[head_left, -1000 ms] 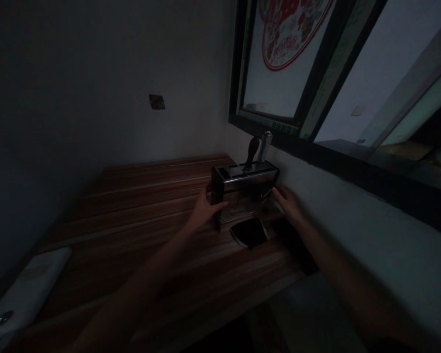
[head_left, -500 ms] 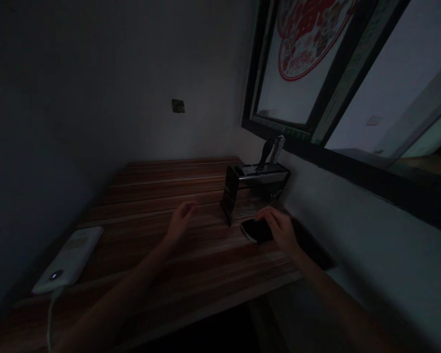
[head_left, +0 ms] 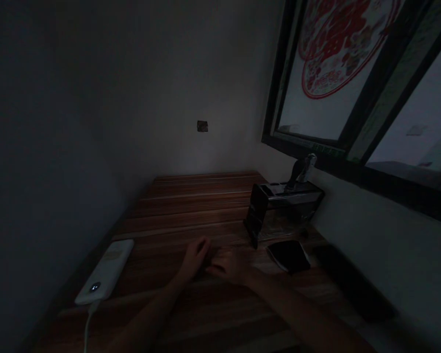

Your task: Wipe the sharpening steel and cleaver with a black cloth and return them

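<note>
My left hand [head_left: 194,256] is low over the middle of the wood-grain table [head_left: 176,215], its thumb and fingers brought together in a pinch. Just to its right, my right hand [head_left: 230,265] has curled fingers turned toward the left hand; motion blurs it a little. In the dim light, anything held between the fingertips is too small or dark to make out. To the right of my hands lies a flat black piece with a pale edge [head_left: 289,256], perhaps cloth, with neither hand touching it.
A dark holder with a clear front [head_left: 282,215] stands back right, with handles [head_left: 297,174] sticking up from its top. At the left lies a white power bank [head_left: 106,272] with a cable [head_left: 88,323]. A long black object [head_left: 353,282] rests along the right wall beneath the window.
My right hand has left the black piece and moved left, close beside my left hand. The view has shifted, so the table things appear lower and further right.
</note>
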### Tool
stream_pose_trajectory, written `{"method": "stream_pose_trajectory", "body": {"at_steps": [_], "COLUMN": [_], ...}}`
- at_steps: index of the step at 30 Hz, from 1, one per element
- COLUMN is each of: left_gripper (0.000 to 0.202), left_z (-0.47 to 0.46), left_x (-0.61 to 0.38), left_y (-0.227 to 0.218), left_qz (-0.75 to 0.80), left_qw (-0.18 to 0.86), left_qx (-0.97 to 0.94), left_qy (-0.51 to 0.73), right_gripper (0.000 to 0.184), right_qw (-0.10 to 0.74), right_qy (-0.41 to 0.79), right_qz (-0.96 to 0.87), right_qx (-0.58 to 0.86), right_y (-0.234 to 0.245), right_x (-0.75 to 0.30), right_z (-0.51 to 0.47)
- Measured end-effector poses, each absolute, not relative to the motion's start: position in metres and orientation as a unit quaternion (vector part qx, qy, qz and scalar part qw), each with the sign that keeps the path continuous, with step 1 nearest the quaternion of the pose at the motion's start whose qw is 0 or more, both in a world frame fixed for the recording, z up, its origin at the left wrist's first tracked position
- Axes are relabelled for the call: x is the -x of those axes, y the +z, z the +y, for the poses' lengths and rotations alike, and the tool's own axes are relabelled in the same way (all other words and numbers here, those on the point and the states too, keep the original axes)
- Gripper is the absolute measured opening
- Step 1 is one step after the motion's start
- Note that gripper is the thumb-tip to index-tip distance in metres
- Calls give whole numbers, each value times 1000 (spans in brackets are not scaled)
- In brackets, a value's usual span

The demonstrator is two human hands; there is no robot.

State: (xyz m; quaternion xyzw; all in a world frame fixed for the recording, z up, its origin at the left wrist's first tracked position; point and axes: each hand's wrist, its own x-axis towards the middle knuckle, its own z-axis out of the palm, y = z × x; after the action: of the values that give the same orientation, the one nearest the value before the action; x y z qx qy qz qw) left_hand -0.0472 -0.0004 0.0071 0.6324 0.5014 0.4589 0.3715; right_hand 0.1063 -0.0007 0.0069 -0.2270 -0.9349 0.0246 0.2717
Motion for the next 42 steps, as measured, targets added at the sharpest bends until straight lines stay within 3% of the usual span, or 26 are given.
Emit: {"method": "stream_pose_trajectory", "body": {"at_steps": [12, 42], "left_gripper": [37, 35], "left_z": [-1, -3], "left_x": [40, 41], "left_y": [5, 5], "left_qz": [491, 495], "left_qw": [330, 294], "left_qx": [-748, -770], "left_qy": [301, 274], "right_gripper": [40, 40], "right_qw": [217, 205], "right_qy": [112, 143], "right_qz": [-943, -942], "right_qx": [225, 224], "right_y": [4, 3], "right_x": [-116, -117], "right_z": [2, 3]}}
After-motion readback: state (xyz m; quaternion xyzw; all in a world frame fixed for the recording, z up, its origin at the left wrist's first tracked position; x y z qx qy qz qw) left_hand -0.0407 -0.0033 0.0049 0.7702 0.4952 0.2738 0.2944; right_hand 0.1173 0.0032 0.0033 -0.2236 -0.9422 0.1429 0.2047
